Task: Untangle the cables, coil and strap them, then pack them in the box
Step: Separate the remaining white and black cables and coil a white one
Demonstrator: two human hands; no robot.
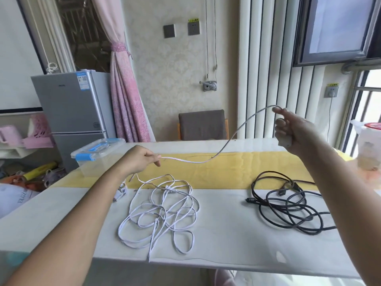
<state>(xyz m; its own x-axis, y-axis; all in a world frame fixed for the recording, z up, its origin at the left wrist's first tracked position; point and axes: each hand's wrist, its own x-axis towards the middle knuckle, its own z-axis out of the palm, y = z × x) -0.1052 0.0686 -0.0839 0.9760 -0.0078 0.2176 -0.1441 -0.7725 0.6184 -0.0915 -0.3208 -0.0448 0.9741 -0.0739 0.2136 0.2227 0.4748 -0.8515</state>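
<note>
While the left hand [142, 158] pinches a white cable [193, 162] above the worktop [61, 213], the right hand [290, 129] grips its raised end. A white tangle [159, 220] lies below, near a black cable [288, 205]

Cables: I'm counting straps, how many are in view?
3, it seems: a pale cable between left hand and right hand, a white tangle mid-table that it may join, a black heap right of it, possibly several.

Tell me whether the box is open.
No, the lid sits closed on top of the box.
</note>
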